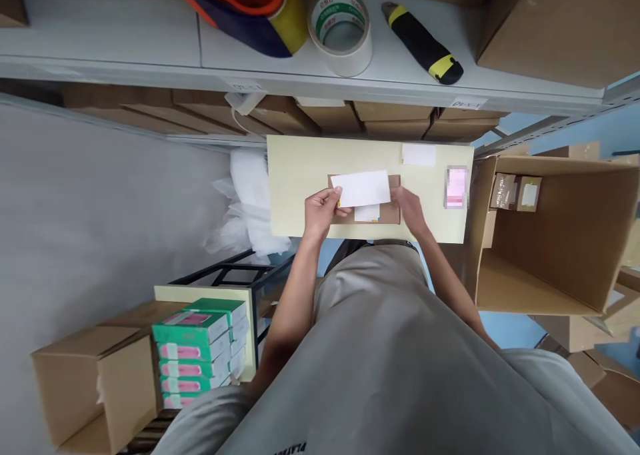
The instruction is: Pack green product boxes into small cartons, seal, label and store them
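Observation:
In the head view, my left hand (321, 213) pinches the left end of a blank white card (363, 187) between thumb and fingers. The card is held over a flat brown cardboard box (391, 215) on the pale yellow table (295, 175). A second white card (367, 214) with small coloured marks shows below the first, against the box. My right hand (410, 210) is at the box's right edge, close to the held card; its fingers are blurred, so whether it grips anything is unclear.
Another white card (419, 154) and a pixelated pink item (456, 187) lie on the table. Above, a shelf holds a tape roll (341, 32), a tape dispenser (250, 8) and a utility knife (424, 42). A large open carton (555, 242) stands right; green boxes (193, 348) are stacked lower left.

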Demonstrator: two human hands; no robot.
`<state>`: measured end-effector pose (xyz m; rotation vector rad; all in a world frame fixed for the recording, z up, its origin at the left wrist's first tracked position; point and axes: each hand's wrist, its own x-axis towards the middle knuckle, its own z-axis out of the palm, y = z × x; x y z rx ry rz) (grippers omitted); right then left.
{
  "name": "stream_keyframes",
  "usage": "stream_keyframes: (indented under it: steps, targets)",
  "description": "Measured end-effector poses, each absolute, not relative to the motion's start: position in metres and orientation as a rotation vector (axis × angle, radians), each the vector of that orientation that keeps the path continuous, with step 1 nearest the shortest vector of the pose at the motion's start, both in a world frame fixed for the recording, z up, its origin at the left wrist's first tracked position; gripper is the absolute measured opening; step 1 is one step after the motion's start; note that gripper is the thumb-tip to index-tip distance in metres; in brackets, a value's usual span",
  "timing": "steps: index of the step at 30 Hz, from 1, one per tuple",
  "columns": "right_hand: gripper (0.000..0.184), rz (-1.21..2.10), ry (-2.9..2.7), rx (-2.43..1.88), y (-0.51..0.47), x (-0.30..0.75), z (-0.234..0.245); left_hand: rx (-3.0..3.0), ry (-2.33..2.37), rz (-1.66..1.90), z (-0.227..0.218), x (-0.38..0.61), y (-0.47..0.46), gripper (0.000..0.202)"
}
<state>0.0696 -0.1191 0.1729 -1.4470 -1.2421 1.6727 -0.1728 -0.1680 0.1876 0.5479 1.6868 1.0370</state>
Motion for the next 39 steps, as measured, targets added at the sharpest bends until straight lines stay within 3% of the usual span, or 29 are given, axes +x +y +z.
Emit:
stream_keyframes:
  steps: [4,18,29,35,39]
  targets:
    - [0.065,1.626,-1.123,-1.503,-0.161,0.047,0.203,0.532,1.662,0.997,0.193,-0.174,-0.176,0.057]
    - [0.046,1.202,-1.275,-1.592,-0.165,0.036,0.253,0.525,1.326,1.172,0.255,-0.228,-0.199,0.04]
    - [0.045,1.189,-1.271,-1.569,-0.185,-0.006,0.285,0.482,1.288,1.188,0.278,-0.256,-0.214,0.031]
    - [0.056,1.251,-1.291,-1.528,-0.19,-0.028,0.293,0.471,1.156,1.217,0.294,-0.261,-0.212,0.053]
    - [0.057,1.292,-1.284,-1.517,-0.193,-0.036,0.295,0.479,1.131,1.208,0.297,-0.262,-0.211,0.051]
